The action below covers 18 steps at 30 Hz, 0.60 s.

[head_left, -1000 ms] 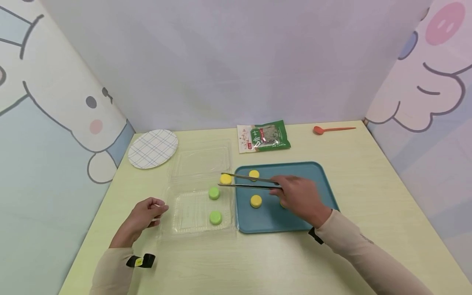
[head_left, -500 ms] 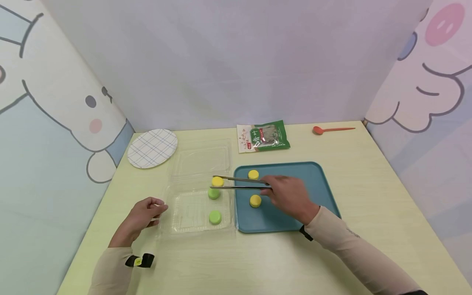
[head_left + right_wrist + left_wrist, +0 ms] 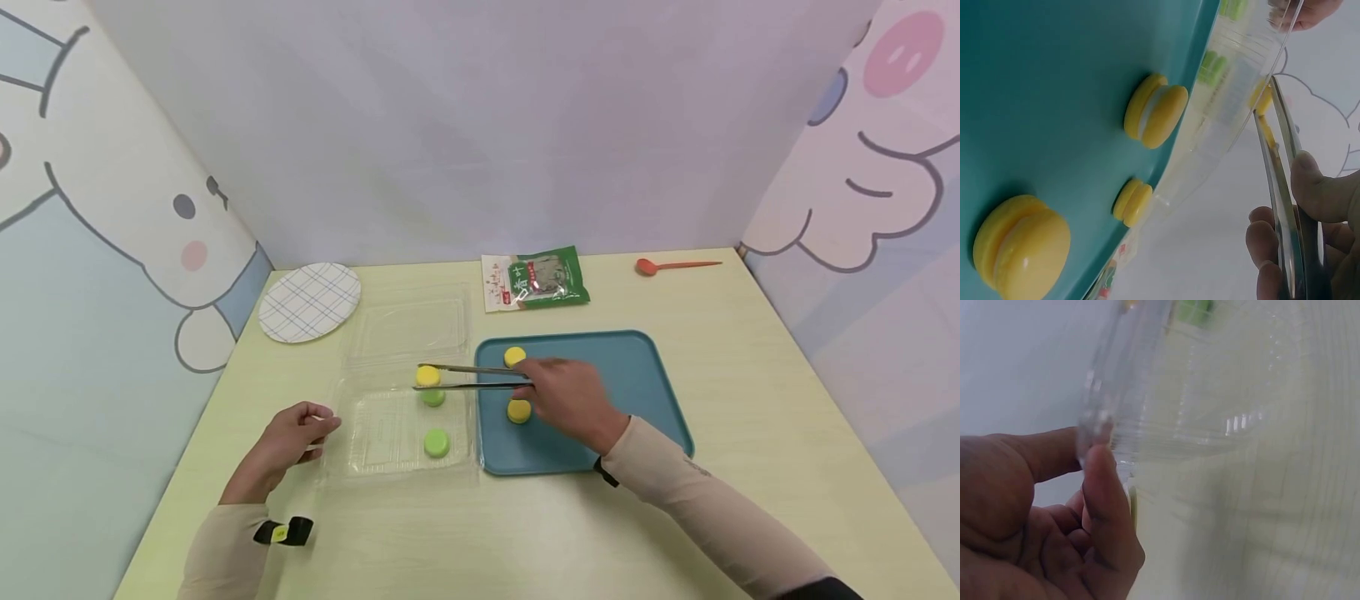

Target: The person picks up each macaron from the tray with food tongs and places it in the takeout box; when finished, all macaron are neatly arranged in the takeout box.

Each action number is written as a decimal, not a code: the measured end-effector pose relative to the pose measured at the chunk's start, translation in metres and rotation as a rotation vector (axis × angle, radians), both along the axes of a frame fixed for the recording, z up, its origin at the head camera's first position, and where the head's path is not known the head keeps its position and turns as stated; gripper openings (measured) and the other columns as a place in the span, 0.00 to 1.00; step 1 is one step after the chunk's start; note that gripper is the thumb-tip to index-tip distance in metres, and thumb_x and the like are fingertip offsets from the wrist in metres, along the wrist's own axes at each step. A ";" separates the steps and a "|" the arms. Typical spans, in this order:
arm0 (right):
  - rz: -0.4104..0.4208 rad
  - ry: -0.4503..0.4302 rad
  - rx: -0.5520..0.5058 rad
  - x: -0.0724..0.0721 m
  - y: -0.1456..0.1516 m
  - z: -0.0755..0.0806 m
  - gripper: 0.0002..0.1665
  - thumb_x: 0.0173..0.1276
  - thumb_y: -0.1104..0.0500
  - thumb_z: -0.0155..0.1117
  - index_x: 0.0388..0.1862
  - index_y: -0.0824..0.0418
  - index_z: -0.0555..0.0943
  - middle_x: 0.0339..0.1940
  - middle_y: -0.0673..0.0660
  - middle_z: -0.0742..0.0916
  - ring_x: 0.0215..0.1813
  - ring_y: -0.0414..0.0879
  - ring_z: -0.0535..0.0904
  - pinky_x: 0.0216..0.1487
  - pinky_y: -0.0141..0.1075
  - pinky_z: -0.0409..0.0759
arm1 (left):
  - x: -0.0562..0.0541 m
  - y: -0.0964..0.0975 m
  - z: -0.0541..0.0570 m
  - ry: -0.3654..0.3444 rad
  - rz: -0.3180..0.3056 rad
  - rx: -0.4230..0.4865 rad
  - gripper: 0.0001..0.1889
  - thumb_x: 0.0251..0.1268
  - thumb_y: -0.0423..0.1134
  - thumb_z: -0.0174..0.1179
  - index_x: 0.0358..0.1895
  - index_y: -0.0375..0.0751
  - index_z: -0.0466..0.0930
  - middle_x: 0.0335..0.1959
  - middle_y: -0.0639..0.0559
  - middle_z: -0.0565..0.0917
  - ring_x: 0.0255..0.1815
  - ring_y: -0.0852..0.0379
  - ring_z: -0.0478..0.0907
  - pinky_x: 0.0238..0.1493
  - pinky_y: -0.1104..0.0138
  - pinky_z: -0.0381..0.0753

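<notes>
My right hand [image 3: 573, 400] grips metal tongs [image 3: 468, 386], and a yellow macaron [image 3: 428, 376] is held between their tips. This macaron hangs over the back part of an opened clear plastic box [image 3: 382, 433]. Two green macarons [image 3: 437, 443] sit in the box's right side; the tongs partly cover the rear one. My left hand [image 3: 288, 442] pinches the box's left rim between thumb and finger, seen closely in the left wrist view. On the blue tray [image 3: 555, 450] lie yellow macarons [image 3: 1155, 112], three of them visible in the right wrist view.
Behind the tray lies a green and white packet [image 3: 536, 279]. A red spoon [image 3: 652, 266] rests at the back right, and a checked plate [image 3: 310, 302] at the back left. The box's lid [image 3: 408, 325] lies folded back toward the wall.
My right hand has moved left with the tongs, carrying the yellow macaron from the box's right edge to above the rear green macaron. The left hand has stayed at the rim.
</notes>
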State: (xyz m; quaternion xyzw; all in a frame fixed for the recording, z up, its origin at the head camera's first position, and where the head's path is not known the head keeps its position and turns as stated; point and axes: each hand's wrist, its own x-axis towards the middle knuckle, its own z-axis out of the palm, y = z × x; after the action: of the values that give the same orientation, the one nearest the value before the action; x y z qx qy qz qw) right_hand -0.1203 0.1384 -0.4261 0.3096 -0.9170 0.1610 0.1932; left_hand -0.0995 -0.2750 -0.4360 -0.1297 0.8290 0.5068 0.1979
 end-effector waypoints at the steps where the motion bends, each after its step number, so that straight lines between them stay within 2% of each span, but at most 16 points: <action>1: 0.000 -0.004 0.002 -0.001 -0.002 0.000 0.19 0.57 0.53 0.81 0.45 0.57 0.85 0.28 0.51 0.88 0.22 0.42 0.80 0.15 0.32 0.67 | 0.000 0.000 0.000 -0.002 0.003 -0.001 0.17 0.74 0.41 0.61 0.53 0.30 0.70 0.31 0.49 0.75 0.28 0.56 0.75 0.32 0.66 0.80; 7: 0.003 -0.002 0.030 -0.004 -0.010 -0.002 0.19 0.56 0.51 0.82 0.43 0.55 0.85 0.25 0.48 0.86 0.22 0.41 0.78 0.16 0.32 0.66 | -0.001 -0.001 0.001 0.002 0.001 -0.001 0.18 0.74 0.42 0.62 0.52 0.30 0.71 0.31 0.49 0.75 0.28 0.56 0.75 0.31 0.66 0.79; 18: 0.062 0.068 0.055 -0.007 -0.029 -0.004 0.17 0.55 0.52 0.82 0.40 0.55 0.87 0.24 0.49 0.85 0.21 0.42 0.79 0.15 0.32 0.66 | -0.002 -0.001 -0.002 -0.005 0.007 -0.003 0.18 0.74 0.42 0.62 0.52 0.31 0.71 0.31 0.49 0.75 0.28 0.56 0.74 0.31 0.65 0.79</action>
State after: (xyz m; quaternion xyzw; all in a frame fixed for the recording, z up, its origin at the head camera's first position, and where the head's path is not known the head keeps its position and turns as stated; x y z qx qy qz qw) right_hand -0.1273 0.1091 -0.4302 0.3484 -0.9039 0.1308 0.2106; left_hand -0.1010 -0.2764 -0.4378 -0.1341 0.8289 0.5057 0.1982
